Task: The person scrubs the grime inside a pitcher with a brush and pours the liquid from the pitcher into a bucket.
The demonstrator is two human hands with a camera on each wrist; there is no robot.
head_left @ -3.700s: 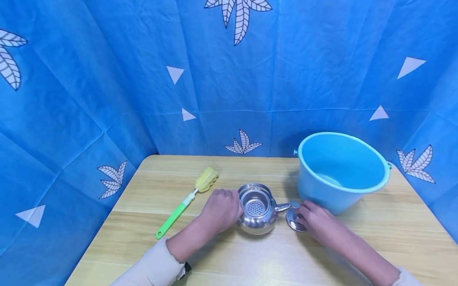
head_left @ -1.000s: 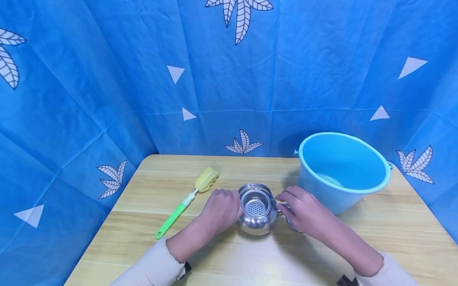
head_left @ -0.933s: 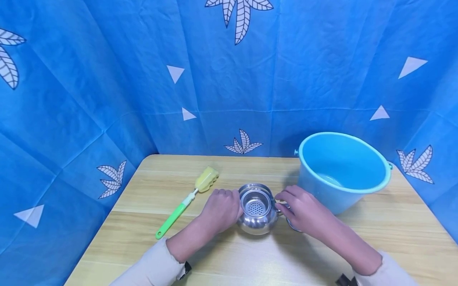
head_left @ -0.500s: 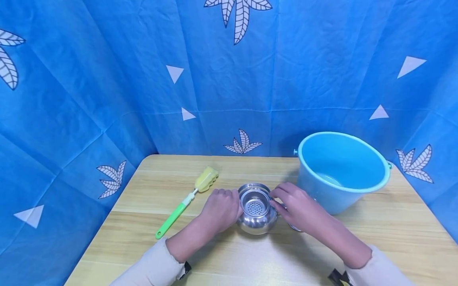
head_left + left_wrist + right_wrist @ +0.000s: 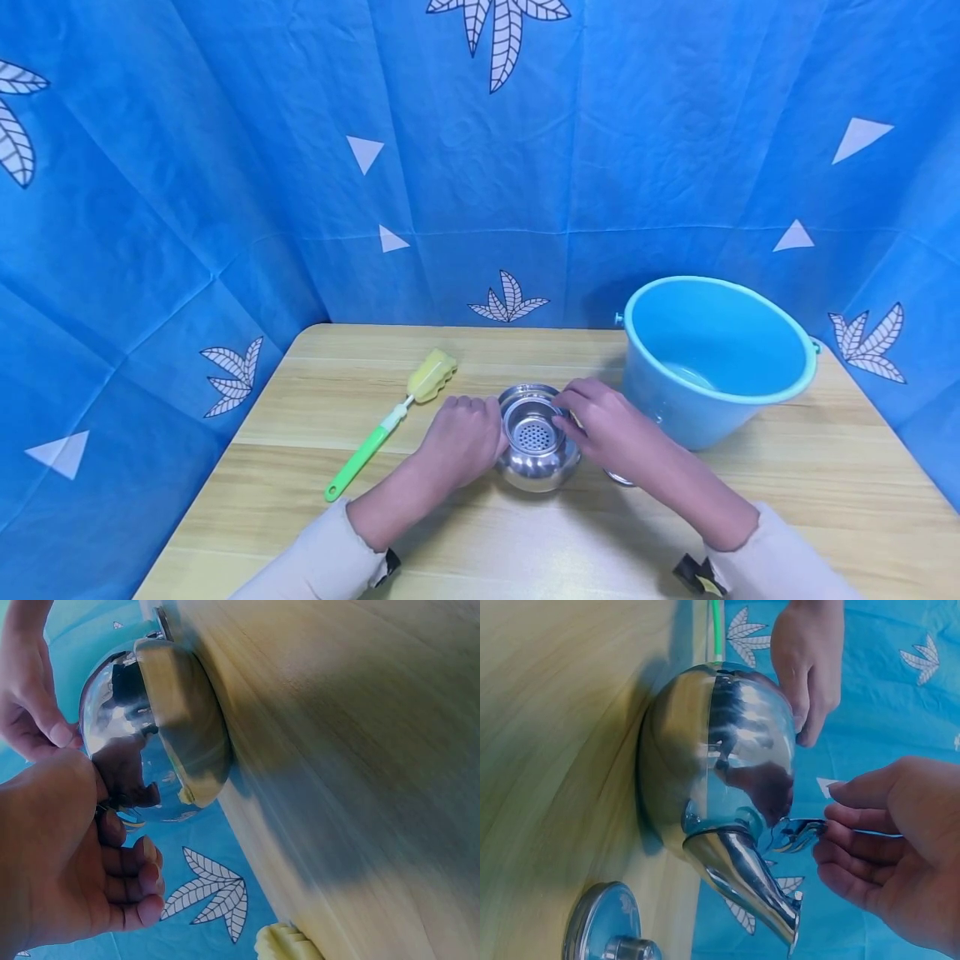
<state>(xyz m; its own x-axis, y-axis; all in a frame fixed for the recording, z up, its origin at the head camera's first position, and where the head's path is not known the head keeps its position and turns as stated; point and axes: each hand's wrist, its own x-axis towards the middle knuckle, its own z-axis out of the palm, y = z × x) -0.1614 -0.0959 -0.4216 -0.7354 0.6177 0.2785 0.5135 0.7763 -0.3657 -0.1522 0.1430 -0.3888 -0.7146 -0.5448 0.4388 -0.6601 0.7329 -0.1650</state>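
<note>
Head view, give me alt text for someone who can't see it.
A person's left hand holds an open metal teapot on a wooden table, the right hand at the pot's rim. A green-handled sponge brush lies at left; a light-blue bucket stands at right.

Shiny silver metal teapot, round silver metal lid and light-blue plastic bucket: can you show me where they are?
Shiny silver metal teapot [image 5: 716, 757]: right wrist view, on its rounded body.
Round silver metal lid [image 5: 609, 919]: right wrist view, on its flat disc.
Light-blue plastic bucket [image 5: 673, 407]: head view, on its outer wall.
</note>
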